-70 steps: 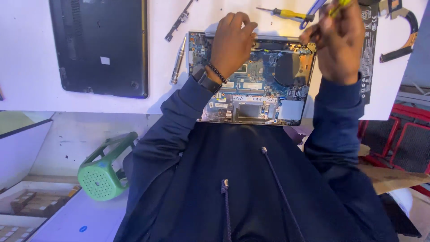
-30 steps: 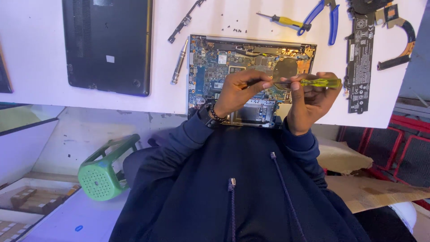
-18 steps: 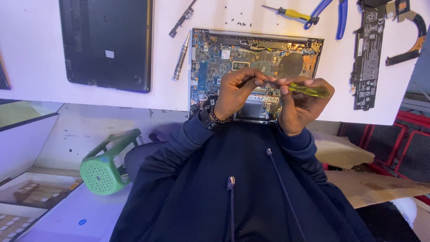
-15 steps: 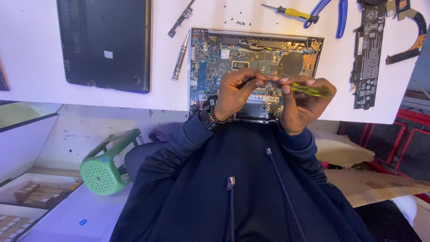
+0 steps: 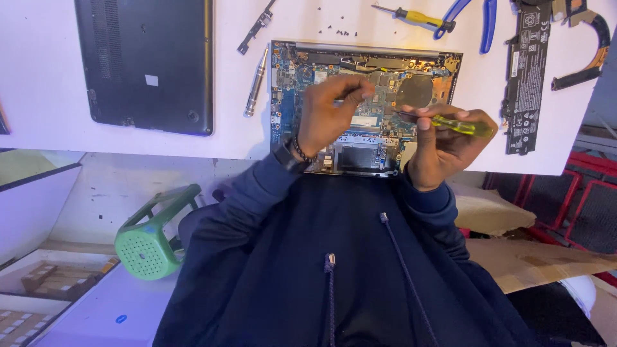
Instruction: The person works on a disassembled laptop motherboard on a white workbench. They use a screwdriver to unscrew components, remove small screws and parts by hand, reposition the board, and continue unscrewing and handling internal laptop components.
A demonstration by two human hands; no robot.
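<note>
**A:** Two hands over the guts of an opened laptop on a white table. The right hand has a yellow-handled screwdriver, fingers wrapped round the handle. Which way would you say it lies?

**B:** Long axis runs nearly side to side across the view, a bit tilted. Handle end is out to the right, the thin shaft points left and slightly up toward the middle of the board, near the round dark fan part. The tip sits close to the left hand, whose fingers are pinched narrow together at the tips. Can't tell if there's something tiny between them, too small to see.

**A:** And the left hand is hovering above the board, beaded bracelet on the wrist.

**B:** Yep. Around it: the black bottom cover lies flat well to the left, a silver pen-like tool just beside the laptop's left edge, another small yellow screwdriver and blue-handled pliers up top, and a long black battery on the right. Green stool down on the floor.
</note>
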